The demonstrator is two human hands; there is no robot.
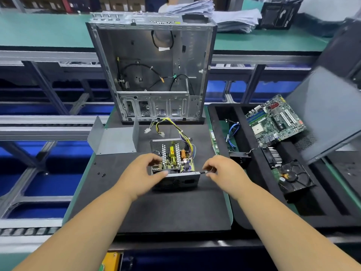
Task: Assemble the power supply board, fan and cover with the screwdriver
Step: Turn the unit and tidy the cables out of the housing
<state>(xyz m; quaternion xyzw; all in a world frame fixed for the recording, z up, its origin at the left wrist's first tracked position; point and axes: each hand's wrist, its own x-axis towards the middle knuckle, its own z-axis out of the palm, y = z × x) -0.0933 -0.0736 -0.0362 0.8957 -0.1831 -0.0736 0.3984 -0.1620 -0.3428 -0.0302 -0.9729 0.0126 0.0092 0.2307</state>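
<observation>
— Where is the power supply (173,163)?

— On the black mat (166,208), in front of the open computer case (152,69); its cover (113,139) lies just left.

— And the hands?

— The left hand (142,173) grips the unit's near-left corner. The right hand (222,170) pinches a screwdriver (205,172), tip at the right edge.
</observation>
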